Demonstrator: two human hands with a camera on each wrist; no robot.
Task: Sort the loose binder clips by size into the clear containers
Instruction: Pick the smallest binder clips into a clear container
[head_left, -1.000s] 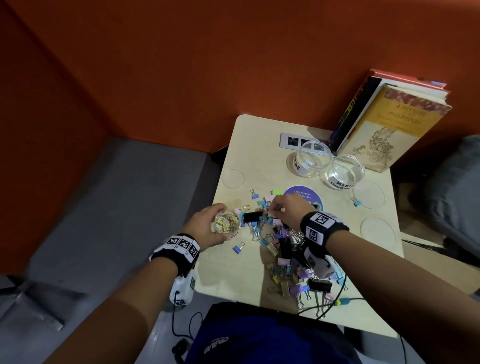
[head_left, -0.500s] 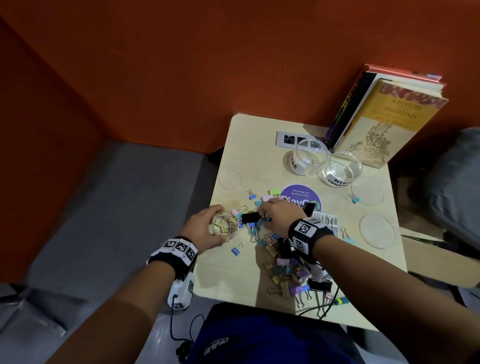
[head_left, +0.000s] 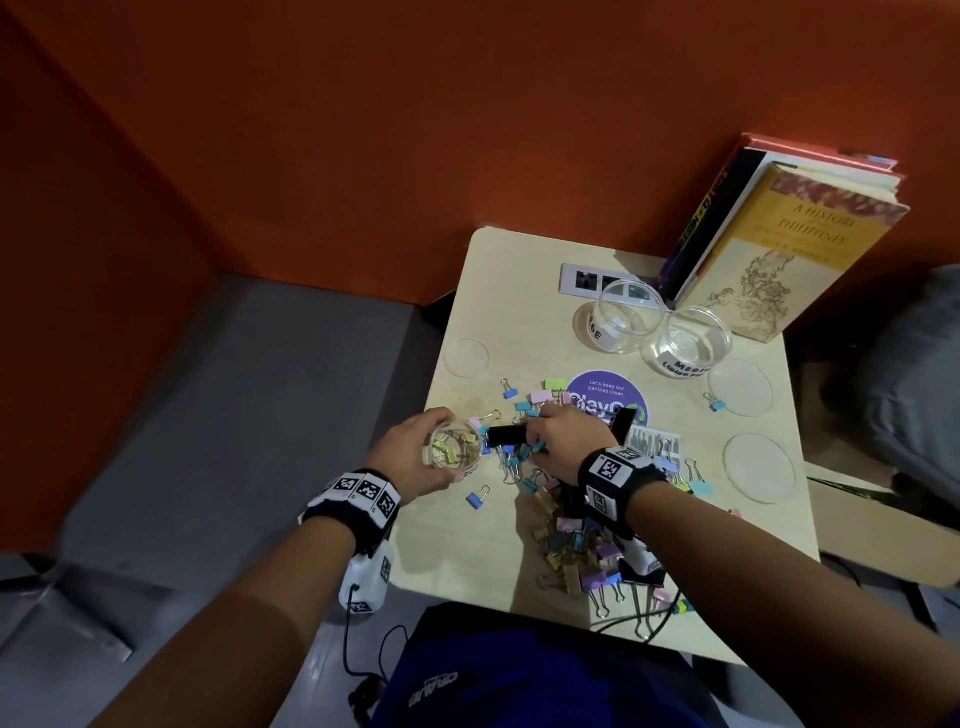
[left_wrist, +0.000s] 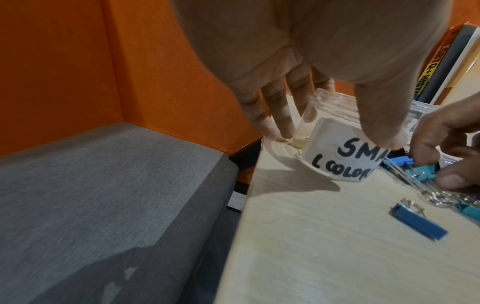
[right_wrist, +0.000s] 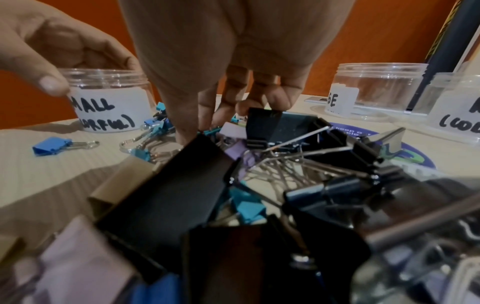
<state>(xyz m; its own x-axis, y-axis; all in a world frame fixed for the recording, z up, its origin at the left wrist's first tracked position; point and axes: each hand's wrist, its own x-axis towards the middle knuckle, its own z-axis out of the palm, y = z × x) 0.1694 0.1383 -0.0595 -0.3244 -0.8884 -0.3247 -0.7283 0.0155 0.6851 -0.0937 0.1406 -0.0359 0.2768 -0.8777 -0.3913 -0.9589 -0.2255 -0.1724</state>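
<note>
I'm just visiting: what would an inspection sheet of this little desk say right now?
Surface: pale wooden table, small, set in a corner.
Job's things: small jar holding a few clips; large jar and medium jar look empty; clip pile loose near the front edge.
Clutter: clear lids; purple sticker; books leaning at the back.
Hands: left hand holds the small jar; right hand pinches a teal clip in the pile.
Cables: wires at the table's front edge.
Surroundings: orange walls; grey seat.
</note>
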